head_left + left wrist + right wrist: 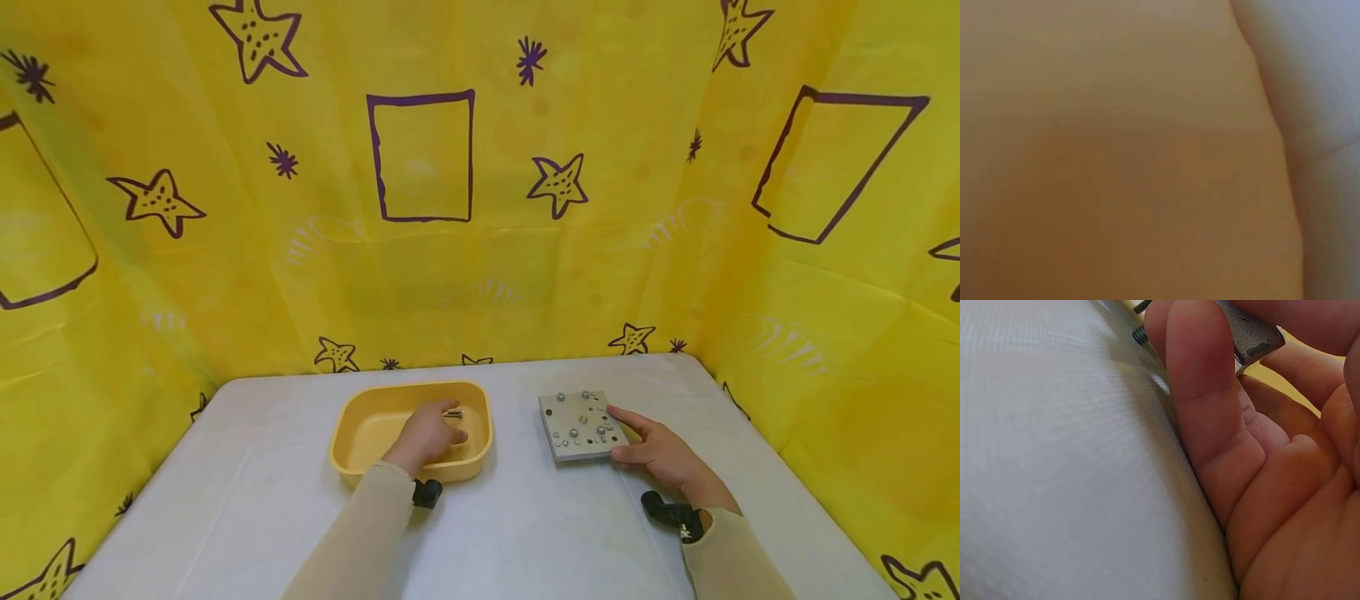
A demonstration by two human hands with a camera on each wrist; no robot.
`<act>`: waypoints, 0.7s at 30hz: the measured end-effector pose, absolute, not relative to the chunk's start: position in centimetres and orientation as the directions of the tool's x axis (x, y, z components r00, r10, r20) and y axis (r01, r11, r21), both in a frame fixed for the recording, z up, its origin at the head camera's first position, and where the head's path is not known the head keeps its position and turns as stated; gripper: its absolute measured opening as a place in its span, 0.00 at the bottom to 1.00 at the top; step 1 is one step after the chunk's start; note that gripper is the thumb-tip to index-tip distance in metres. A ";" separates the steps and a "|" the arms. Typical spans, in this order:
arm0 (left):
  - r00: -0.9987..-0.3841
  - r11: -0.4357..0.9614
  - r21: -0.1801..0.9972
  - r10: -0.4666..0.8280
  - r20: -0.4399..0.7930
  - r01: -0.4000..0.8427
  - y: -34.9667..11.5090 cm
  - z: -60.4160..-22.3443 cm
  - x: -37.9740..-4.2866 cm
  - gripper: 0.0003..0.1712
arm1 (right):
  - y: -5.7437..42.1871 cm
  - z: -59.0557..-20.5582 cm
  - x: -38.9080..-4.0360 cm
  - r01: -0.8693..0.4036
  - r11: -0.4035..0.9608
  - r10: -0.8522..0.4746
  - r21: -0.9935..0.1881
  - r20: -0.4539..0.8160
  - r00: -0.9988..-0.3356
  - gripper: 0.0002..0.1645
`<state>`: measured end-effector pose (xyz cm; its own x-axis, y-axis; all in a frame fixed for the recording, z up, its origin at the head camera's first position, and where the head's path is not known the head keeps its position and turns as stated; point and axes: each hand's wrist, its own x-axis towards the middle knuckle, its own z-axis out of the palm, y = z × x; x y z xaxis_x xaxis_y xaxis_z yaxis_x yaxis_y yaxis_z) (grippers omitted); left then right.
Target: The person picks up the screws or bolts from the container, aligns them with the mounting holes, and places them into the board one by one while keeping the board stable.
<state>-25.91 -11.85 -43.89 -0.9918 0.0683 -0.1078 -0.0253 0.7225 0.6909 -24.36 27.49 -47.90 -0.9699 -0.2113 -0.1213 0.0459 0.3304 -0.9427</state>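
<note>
My left hand [426,433] reaches inside a yellow tray [352,468], thumb and index finger spread apart. A few small metal screws [453,413] lie in the tray right at the index fingertip. To the right, a square grey metal plate [567,427] carries several bolts and small holes on its top. My right hand [660,454] grips the plate's right side between thumb and fingers. In the right wrist view, curled fingers [1200,375] hold the plate's corner [1257,344], and a threaded screw end [1140,335] sticks out below it.
Both things are on a table with a white cloth [510,533]. Yellow sheeting [480,275] with drawn stars walls the table at the back and sides. A blurred tan surface [1116,156] fills most of the left wrist view.
</note>
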 end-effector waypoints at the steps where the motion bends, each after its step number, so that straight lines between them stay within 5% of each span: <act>1: -0.992 0.725 0.688 0.068 -0.105 -0.023 -11.8 -44.0 -26.0 0.36 | 27.5 -48.0 -24.4 0.046 0.328 -0.215 -0.943 -0.122 -0.969 0.53; 21: -0.980 0.865 0.463 0.187 0.062 0.194 -11.7 -45.2 -27.0 0.10 | 27.5 -48.1 -24.5 0.054 0.298 -0.214 -0.953 -0.121 -0.969 0.53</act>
<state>-26.96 -11.67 -45.23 -0.9805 0.1868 0.0618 0.1940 0.8649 0.4630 -24.48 27.53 -48.10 -0.9692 -0.2141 -0.1215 0.0537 0.2977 -0.9532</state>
